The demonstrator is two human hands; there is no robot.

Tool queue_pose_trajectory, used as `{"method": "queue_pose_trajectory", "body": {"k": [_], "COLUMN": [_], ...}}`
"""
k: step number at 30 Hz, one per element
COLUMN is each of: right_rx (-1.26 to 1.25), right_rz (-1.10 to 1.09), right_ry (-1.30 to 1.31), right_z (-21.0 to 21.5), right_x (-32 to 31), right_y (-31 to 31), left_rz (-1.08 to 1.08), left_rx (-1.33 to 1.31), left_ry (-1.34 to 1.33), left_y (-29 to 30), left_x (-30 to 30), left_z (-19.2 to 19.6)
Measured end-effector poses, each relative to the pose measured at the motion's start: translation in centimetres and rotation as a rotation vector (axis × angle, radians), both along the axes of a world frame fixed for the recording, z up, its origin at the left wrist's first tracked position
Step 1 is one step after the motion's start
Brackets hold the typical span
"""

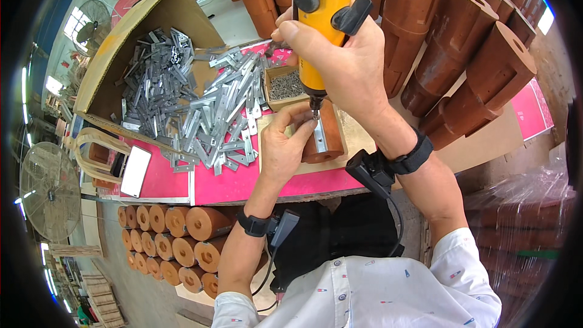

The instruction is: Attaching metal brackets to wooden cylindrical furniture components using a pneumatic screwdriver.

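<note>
My right hand [352, 54] grips a yellow power screwdriver [323, 36], held upright with its bit pointing down. Under the bit lies a reddish-brown cylinder [334, 130], with a grey metal strip [320, 138] along its upper side. My left hand [283, 152] reaches in from the left, thumb and fingers pinched close around the bit's tip at the strip's far end. Whatever those fingertips hold is too small and covered to make out. A small box of screws [285, 87] stands just beyond the cylinder.
Loose metal strips [221, 115] spill across the pink tabletop [249, 188] from a tipped cardboard box [97, 88]. A phone [135, 172] leans at the left edge. Brown cylinders [449, 48] stand stacked at the right, and more cylinders [184, 249] lie piled below the table.
</note>
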State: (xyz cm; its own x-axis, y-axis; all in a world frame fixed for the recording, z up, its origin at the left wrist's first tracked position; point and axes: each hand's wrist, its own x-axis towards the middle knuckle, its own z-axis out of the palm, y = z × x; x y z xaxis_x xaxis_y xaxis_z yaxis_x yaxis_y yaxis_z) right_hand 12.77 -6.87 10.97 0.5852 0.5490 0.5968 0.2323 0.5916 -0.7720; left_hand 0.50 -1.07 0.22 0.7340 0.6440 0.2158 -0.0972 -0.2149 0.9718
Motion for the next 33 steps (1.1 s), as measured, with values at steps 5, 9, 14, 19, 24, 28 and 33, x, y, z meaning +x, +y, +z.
{"method": "queue_pose_trajectory", "body": {"k": [5, 9, 14, 19, 24, 28, 33], "right_rx": [-0.004, -0.005, 0.014, 0.010, -0.012, -0.009, -0.009], "right_rz": [-0.036, -0.020, -0.036, -0.072, -0.086, -0.098, -0.104], "right_ry": [-0.031, -0.020, -0.045, -0.082, -0.095, -0.104, -0.117], "right_z": [-0.1, -0.1, -0.5, -1.6, -2.0, -2.2, -2.4], "right_x": [0.2, 0.1, 0.3, 0.8, 0.9, 0.8, 1.0], "right_y": [0.1, 0.1, 0.8, 1.6, 1.6, 1.6, 1.7], "left_rz": [0.014, 0.034, 0.031, 0.029, 0.031, 0.036, 0.046], "left_rx": [0.034, 0.076, 0.305, 0.450, 0.455, 0.454, 0.438], "left_ry": [-0.004, 0.025, 0.065, 0.052, 0.062, 0.043, 0.068], "left_y": [-0.1, -0.1, 1.2, 1.7, 1.7, 1.6, 1.6], "left_x": [0.0, 0.1, 0.6, 0.7, 0.9, 0.9, 1.0], "left_z": [-0.1, 0.5, 0.7, 0.5, 0.4, 0.4, 0.5]}}
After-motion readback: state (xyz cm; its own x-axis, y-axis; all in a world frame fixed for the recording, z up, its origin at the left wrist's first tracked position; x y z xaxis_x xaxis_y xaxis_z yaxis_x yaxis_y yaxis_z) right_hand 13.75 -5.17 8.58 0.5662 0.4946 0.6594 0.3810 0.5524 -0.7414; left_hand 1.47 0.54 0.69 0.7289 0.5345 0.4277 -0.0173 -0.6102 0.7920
